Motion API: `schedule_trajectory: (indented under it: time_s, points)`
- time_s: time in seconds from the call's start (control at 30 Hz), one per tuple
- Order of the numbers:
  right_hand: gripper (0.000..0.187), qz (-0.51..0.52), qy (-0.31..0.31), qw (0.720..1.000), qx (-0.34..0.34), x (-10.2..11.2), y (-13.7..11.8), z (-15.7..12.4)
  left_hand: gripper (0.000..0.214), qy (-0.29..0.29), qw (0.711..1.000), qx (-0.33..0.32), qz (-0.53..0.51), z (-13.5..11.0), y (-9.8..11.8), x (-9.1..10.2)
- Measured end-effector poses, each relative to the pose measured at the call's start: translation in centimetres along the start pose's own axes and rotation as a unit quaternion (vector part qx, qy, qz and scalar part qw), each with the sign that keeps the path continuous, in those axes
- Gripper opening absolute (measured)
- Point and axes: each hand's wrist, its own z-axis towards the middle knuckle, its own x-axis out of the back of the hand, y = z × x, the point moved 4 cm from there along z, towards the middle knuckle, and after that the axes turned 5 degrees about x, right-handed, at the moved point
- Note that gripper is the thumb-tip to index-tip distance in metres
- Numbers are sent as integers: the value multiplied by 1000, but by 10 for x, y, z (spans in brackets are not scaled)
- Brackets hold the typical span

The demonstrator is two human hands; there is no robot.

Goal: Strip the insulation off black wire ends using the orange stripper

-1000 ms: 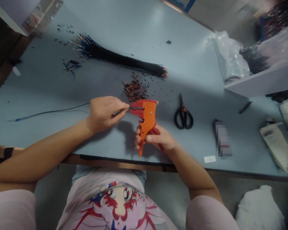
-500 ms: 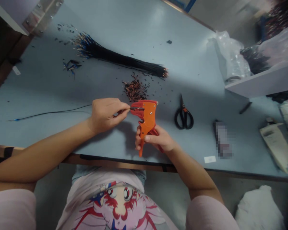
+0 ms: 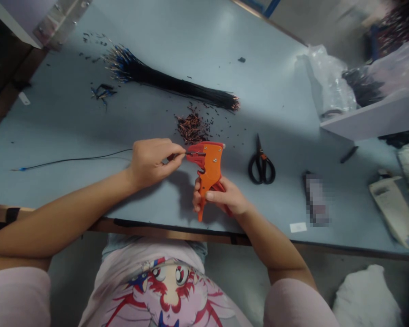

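My left hand (image 3: 153, 164) pinches a thin black wire (image 3: 75, 160) whose end enters the jaws of an orange wire stripper (image 3: 209, 170). The wire trails off to the left across the table and ends in a blue tip. My right hand (image 3: 221, 197) wraps around the stripper's handles and holds it upright above the table's front edge. The fingers of my left hand hide the stretch of wire between them.
On the blue-grey workbench (image 3: 225, 54) lie a long bundle of black wires (image 3: 170, 84), a heap of cut wire scraps (image 3: 191, 128) and black-handled scissors (image 3: 261, 165). Plastic bags (image 3: 329, 81) and a white shelf (image 3: 378, 120) stand at the right.
My left hand and the wire have shifted slightly right toward the stripper. The stripper and my right hand have barely moved.
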Motion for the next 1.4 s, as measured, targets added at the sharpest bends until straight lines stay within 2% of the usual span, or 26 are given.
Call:
schedule_trajectory:
  time_s: [0.6, 1.0, 1.27, 1.4]
  points:
    - [24, -32, 11, 999, 7, -2, -2, 0, 11, -3, 1000, -12, -3, -2, 0, -1]
    - [29, -56, 13, 998, 30, -9, 3, 2, 20, -19, 999, 20, 17, -5, 5, -4]
    - [33, -29, 52, 997, 42, -7, 2, 2, 18, -17, 999, 26, 8, -3, 5, -6]
    - [34, -9, 80, 996, 33, 0, -6, 2, 17, -31, 999, 36, 22, 0, -3, -4]
